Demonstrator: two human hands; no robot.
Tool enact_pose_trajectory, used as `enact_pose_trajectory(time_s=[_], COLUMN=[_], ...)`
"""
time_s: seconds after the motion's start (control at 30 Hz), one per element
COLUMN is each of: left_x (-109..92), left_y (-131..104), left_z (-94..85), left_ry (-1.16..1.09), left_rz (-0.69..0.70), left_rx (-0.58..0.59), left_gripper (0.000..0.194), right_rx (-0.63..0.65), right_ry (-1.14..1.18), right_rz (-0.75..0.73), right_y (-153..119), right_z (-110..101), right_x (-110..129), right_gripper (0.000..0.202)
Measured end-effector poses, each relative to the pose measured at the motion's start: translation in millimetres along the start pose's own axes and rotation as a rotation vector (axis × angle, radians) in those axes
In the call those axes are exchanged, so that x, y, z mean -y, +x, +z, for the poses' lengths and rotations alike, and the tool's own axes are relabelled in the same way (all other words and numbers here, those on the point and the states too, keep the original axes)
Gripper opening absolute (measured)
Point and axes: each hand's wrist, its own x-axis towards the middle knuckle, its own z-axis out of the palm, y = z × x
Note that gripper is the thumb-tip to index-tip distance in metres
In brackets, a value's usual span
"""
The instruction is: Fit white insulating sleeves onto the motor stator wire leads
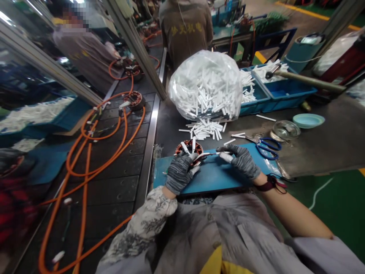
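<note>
Both hands wear grey knitted gloves with pale fingertips. A round copper-wound coil [188, 147] with white tubes standing on it rests on a blue mat [216, 176]. My left hand [180, 172] is closed at the coil's near side, its fingers on a white-sleeved lead. To the right, my right hand [242, 160] pinches a thin white tube [224, 153] in line with the dark end of that lead. Whether the lead enters the tube is too small to tell. Just behind the coil lies a loose pile of white tubes [205, 129].
A clear bag of white tubes [207, 85] stands behind the pile, beside blue bins [269, 104]. Blue-handled scissors [268, 147], a glass bowl [285, 130] and turquoise dishes [308, 120] lie right. Orange cables [85, 190] and another coil [134, 101] occupy the left conveyor. People sit beyond.
</note>
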Motion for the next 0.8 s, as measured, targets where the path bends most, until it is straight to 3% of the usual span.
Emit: enact_pose_trajectory(time_s=[0.1, 0.2, 0.3, 0.4, 0.5, 0.6, 0.67, 0.73, 0.8], left_x=[-0.8, -2.1, -0.9, 4.3, 9.4, 8.2, 4.2, 0.3, -1.7], left_y=[-0.1, -0.2, -0.3, 0.7, 3.8, 6.4, 6.0, 3.9, 0.8], left_z=[-0.6, -0.1, -0.7, -7.7, -19.0, -24.8, -23.2, -18.5, -12.8], left_ry=[0.004, 0.004, -0.007, -0.053, -0.117, -0.028, 0.067, 0.132, 0.167], left_rz=[0.02, 0.063, 0.06, 0.023, 0.063, 0.156, 0.198, 0.211, 0.207], left_rx=[-0.021, -0.067, -0.06, 0.033, 0.141, 0.193, 0.196, 0.189, 0.189], left_gripper=[0.037, 0.036, 0.036, 0.04, 0.042, 0.041, 0.038, 0.036, 0.035], right_rx=[0.001, 0.02, 0.049, 0.104, 0.196, 0.28, 0.386, 0.473, 0.483], right_ry=[-0.055, -0.127, -0.389, -0.698, -0.78, -0.529, -0.356, -0.26, -0.207], right_rz=[-0.073, -0.257, -0.488, -0.597, -0.541, -0.301, -0.176, -0.133, -0.14], right_y=[0.4, 2.6, 6.0, 10.0, 17.2, 28.2, 34.3, 36.2, 34.1], right_z=[0.3, 2.0, 4.0, 6.8, 11.1, 15.5, 17.3, 17.4, 15.2], right_x=[0.4, 0.8, 2.2, 4.4, 5.1, 3.0, 2.7, 5.0, 9.2], right_gripper=[0.029, 0.026, 0.026, 0.033, 0.033, 0.035, 0.053, 0.066, 0.062])
